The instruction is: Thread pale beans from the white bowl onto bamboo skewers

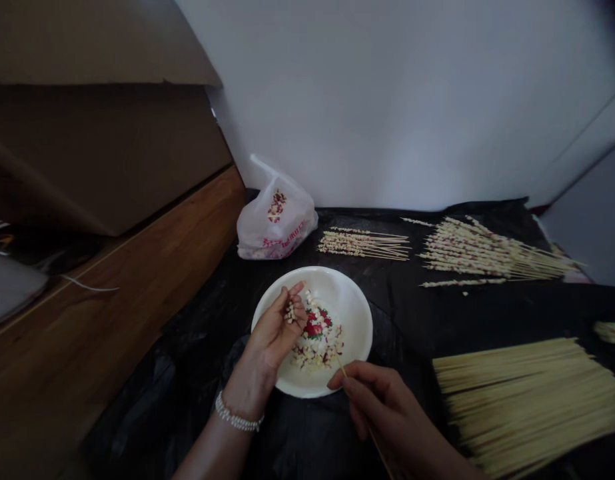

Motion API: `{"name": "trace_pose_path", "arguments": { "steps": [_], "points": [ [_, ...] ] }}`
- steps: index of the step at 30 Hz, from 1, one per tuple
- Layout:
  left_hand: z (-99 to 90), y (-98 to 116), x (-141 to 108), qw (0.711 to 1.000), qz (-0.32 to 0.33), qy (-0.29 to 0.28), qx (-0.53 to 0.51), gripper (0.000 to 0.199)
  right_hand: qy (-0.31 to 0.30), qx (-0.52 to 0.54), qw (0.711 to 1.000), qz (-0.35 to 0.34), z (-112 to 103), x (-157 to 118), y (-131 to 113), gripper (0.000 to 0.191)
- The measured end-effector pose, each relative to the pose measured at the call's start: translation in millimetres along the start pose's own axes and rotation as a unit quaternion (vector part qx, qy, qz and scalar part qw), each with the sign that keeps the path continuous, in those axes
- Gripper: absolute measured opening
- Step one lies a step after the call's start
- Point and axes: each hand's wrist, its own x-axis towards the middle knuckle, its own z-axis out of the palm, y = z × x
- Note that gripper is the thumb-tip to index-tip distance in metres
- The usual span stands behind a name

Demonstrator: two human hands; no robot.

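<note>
A white bowl with a red and green print inside holds a pile of small cream and dark-red pieces. Over its left part is my left hand, palm up with curled fingers, cupping several of the small pieces. A bracelet of white beads circles that wrist. My right hand, at the bowl's lower right rim, pinches a thin wooden skewer between thumb and fingers. The skewer's upper end reaches over the bowl.
Behind the bowl stands a white plastic bag. Threaded skewers lie in a small group and a larger pile. Bare sticks lie at the lower right on black sheeting. A cardboard box is at the left.
</note>
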Motion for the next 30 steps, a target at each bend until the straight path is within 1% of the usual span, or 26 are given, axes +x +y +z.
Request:
{"name": "trace_pose_path", "arguments": {
  "steps": [3, 5, 8, 11, 14, 18, 20, 22, 24, 27, 30],
  "points": [
    [1.9, 0.5, -2.2, 0.997, 0.019, 0.018, 0.067, 0.030, -0.001, 0.000, 1.000, -0.005, 0.6, 0.5, -0.9, 0.033],
    [3.9, 0.0, -7.8, 0.989, 0.063, 0.020, 0.131, 0.028, -0.005, -0.007, 1.000, -0.013, 0.8, 0.7, -1.9, 0.032],
    [5.2, -1.8, -18.7, 0.970, 0.126, 0.000, 0.210, 0.026, -0.015, -0.005, 1.000, -0.017, 0.9, 0.6, -2.3, 0.030],
    [3.3, -3.4, -25.4, 0.960, 0.152, -0.015, 0.235, 0.029, -0.019, 0.015, 1.000, -0.008, 2.3, 0.1, -0.2, 0.028],
    [0.0, -3.7, -26.0, 0.958, 0.155, -0.016, 0.240, 0.035, -0.015, 0.036, 0.999, -0.002, 4.4, -0.3, 2.5, 0.027],
    [-4.6, -3.5, -22.1, 0.957, 0.151, -0.032, 0.244, 0.045, -0.027, 0.036, 0.999, 0.006, 5.5, -0.3, 1.9, 0.029],
    [-6.1, -3.8, -18.9, 0.968, 0.132, -0.028, 0.210, 0.041, -0.030, 0.034, 0.999, 0.010, 5.3, -0.2, 0.0, 0.031],
    [-6.0, -4.2, -15.7, 0.978, 0.111, -0.017, 0.174, 0.033, -0.033, 0.035, 0.999, 0.014, 5.0, -0.2, -1.3, 0.033],
    [-4.3, -4.4, -13.6, 0.983, 0.096, -0.006, 0.158, 0.028, -0.036, 0.030, 0.999, 0.015, 4.8, -0.2, -1.3, 0.035],
    [-0.2, -4.2, -13.1, 0.986, 0.082, 0.015, 0.147, 0.031, -0.040, 0.023, 0.999, 0.013, 4.5, 0.0, 0.5, 0.038],
    [2.0, -4.3, -13.8, 0.989, 0.076, 0.018, 0.122, 0.031, -0.042, 0.024, 0.999, 0.020, 4.3, 0.1, 1.5, 0.040]
  ]
}}
